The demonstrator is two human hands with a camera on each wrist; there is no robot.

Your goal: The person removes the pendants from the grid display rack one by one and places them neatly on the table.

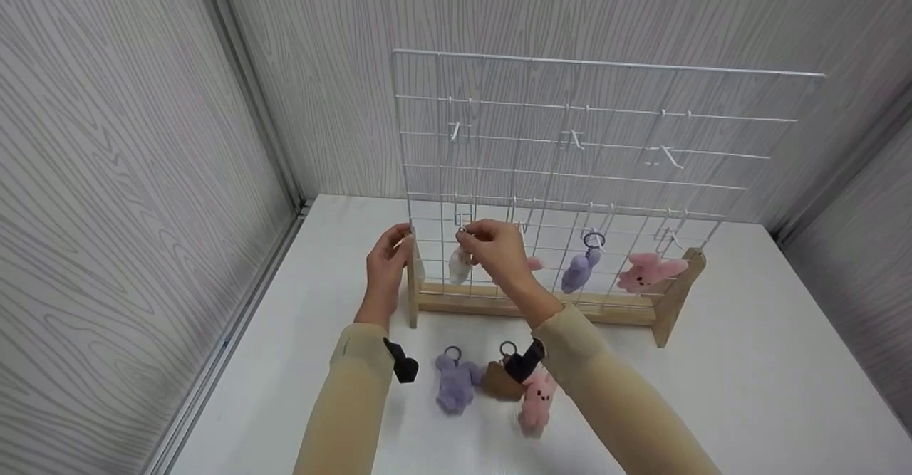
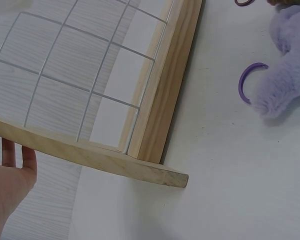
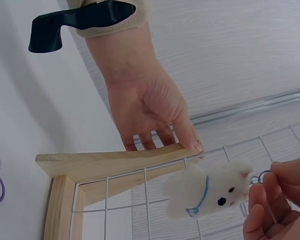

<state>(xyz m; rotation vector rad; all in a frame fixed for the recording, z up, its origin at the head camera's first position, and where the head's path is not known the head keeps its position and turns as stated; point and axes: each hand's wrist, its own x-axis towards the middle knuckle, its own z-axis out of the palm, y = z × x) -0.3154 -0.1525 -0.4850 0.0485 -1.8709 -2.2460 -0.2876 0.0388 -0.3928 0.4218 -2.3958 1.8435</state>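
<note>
In the head view my right hand (image 1: 504, 253) is at the lower left hook of a white wire grid rack (image 1: 491, 171). It pinches the ring (image 3: 261, 176) of a white plush animal keychain (image 3: 217, 192), which has dark eyes and nose and a blue ribbon. The plush hangs in front of the grid; whether its ring is over the hook I cannot tell. My left hand (image 1: 387, 267) grips the rack's left wooden side piece (image 3: 105, 164), thumb on one side and fingers on the other.
A purple plush (image 1: 581, 270) and a pink plush (image 1: 647, 273) hang on lower hooks, with another pink one partly behind my right hand. Purple (image 1: 456, 384), brown (image 1: 501, 382) and pink (image 1: 537, 402) plush keychains lie on the white table (image 1: 285, 361). Upper hooks (image 1: 574, 139) hold nothing.
</note>
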